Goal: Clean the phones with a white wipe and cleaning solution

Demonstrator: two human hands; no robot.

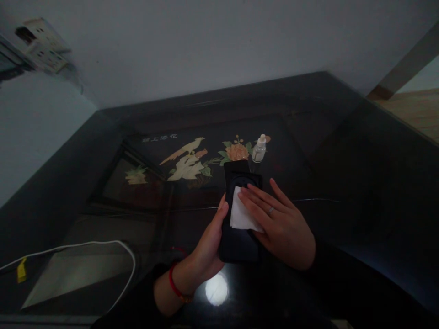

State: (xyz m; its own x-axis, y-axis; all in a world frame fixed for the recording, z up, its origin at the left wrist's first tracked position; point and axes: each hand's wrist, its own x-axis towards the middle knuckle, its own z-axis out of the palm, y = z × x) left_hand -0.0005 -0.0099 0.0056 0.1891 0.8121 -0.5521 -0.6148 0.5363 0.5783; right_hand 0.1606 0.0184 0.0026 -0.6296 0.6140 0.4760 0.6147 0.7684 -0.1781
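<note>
My left hand [209, 244] grips the lower left side of a black phone [238, 244], thumb along its edge, holding it above the dark table [343, 151]. My right hand [279, 224] lies over the phone with fingers stretched and pressed together, pinning a small white cloth [239, 214] against the phone's back. A ring sits on one finger. A red string circles my left wrist. A small white-capped dropper bottle [259, 149] stands upright on the table just beyond the phone.
The glossy black table has an inlaid bird and flower picture [192, 160] under glass. A white cable [103, 244] loops at the near left beside a yellow tag [21, 270]. A white power socket [44, 43] hangs on the left wall. Wooden floor shows at far right.
</note>
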